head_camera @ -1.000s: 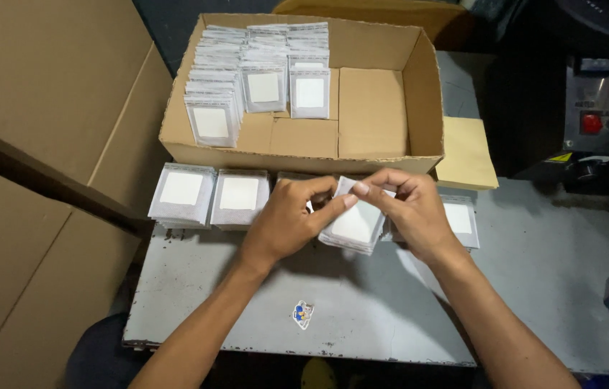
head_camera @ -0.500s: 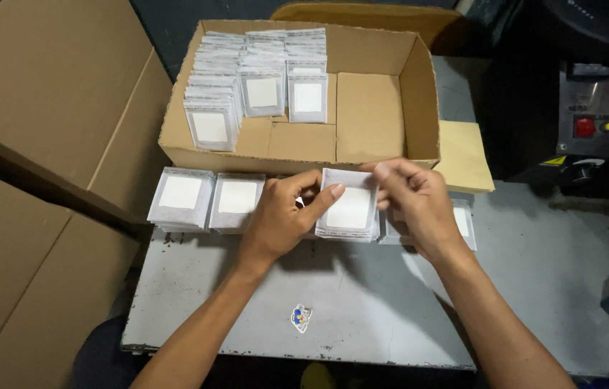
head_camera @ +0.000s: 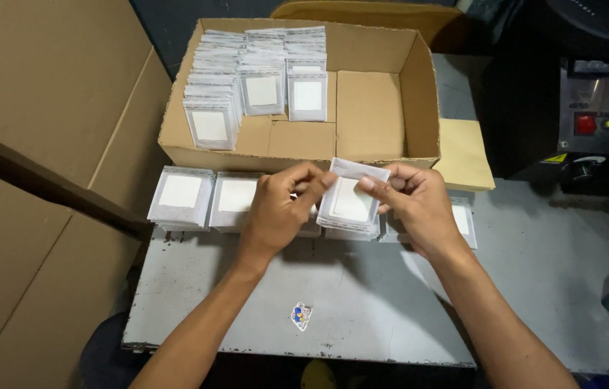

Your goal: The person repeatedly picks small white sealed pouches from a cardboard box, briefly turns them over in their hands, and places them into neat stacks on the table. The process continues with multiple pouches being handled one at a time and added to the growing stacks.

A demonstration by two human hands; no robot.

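Both hands meet above the far edge of the desk [head_camera: 362, 310], just in front of the cardboard box [head_camera: 384, 108]. Between them is a small stack of white sachets [head_camera: 351, 205], held flat and slightly tilted, its top flap raised toward the box. The left hand [head_camera: 276, 212] comes in from the left, its fingers [head_camera: 312, 176] closed on the stack's upper left corner, thumb tip at the edge of the flap. The right hand [head_camera: 420, 205] holds the right side, its fingers [head_camera: 376, 184] pinched on the upper right edge, the thumb lying over the top sachet and the other fingers curled behind it. So the stack sits between the two sets of fingertips, gripped at both upper corners, lifted over more sachets lying along the far edge.

Two further piles of sachets [head_camera: 204, 198] lie at the desk's far left, against the box wall. Inside the box, rows of sachets [head_camera: 254, 79] stand packed in the left half. A small sticker [head_camera: 301, 315] lies near the desk's near edge.
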